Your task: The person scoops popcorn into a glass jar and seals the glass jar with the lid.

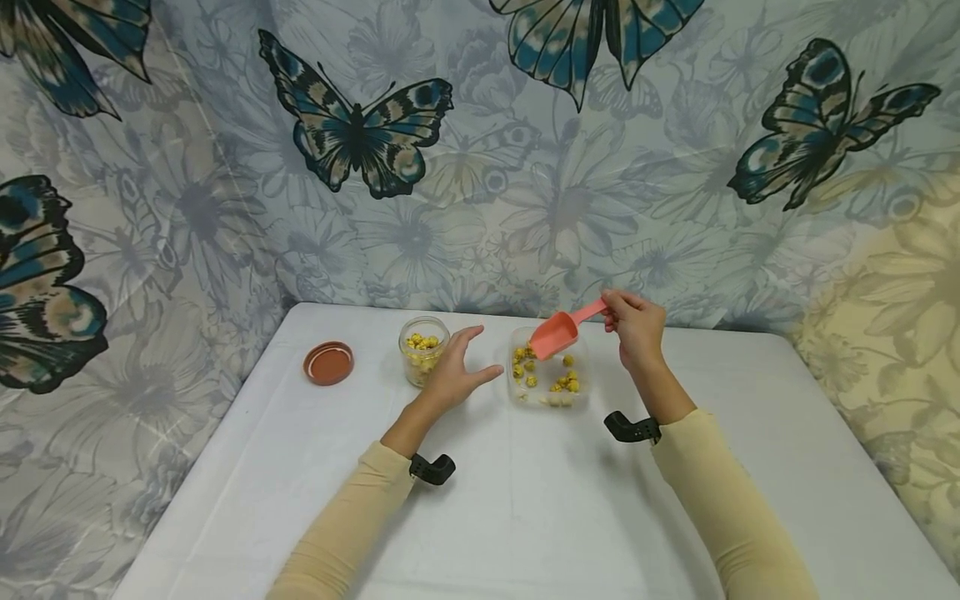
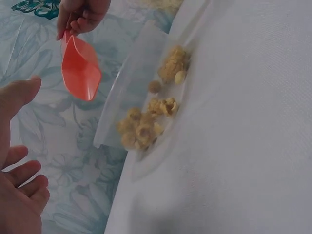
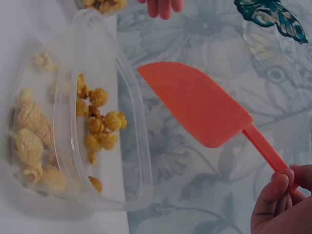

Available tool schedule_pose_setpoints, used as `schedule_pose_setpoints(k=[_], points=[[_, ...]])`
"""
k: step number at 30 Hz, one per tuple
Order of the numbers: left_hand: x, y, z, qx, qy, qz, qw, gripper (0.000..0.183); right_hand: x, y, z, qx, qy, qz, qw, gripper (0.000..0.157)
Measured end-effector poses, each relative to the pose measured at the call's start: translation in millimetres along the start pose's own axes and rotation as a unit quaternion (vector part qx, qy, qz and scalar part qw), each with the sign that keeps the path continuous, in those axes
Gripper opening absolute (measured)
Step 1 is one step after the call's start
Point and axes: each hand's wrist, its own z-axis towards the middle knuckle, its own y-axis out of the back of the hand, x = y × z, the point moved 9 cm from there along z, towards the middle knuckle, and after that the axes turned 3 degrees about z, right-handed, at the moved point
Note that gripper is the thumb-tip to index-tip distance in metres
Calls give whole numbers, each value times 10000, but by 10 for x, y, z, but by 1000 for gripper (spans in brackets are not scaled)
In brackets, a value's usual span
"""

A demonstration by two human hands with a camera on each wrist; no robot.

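Note:
My right hand (image 1: 637,327) pinches the end of a coral-pink scoop (image 1: 556,335) by its handle. The scoop is over a clear plastic container (image 3: 146,165), and its bowl looks bare in the left wrist view. Scattered caramel popcorn (image 3: 104,141) lies on the container's floor. My left hand (image 1: 452,375) holds nothing, its thumb and fingers spread apart between the container and a glass jar (image 1: 415,371). It overlaps the jar's right side in the head view. More yellow popcorn (image 1: 422,342) fills the jar up near its open mouth.
A reddish-brown round lid (image 1: 328,363) lies on the white-covered table (image 1: 525,517), left of the jar. Behind the table's back edge hangs a butterfly-print cloth (image 1: 465,242). Black wrist cameras sit on both arms.

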Motion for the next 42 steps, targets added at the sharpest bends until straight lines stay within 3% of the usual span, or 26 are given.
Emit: schedule_pose_setpoints(k=[9, 15, 21, 34, 42], points=[[102, -169, -9, 395, 256, 121, 9988, 76, 63, 5, -11, 54, 322, -775, 9965, 18], [141, -257, -8, 485, 251, 234, 9982, 76, 151, -67, -54, 239, 989, -1759, 9791, 27], [159, -329, -23, 594, 289, 174, 9977, 75, 198, -115, -96, 335, 1422, -2181, 9649, 29], [162, -443, 33, 682, 275, 166, 9972, 72, 359, -283, -262, 339, 2805, -3540, 8916, 21], [217, -559, 35, 919, 323, 287, 9948, 76, 404, -455, -379, 672, 3688, -4073, 8328, 14]])
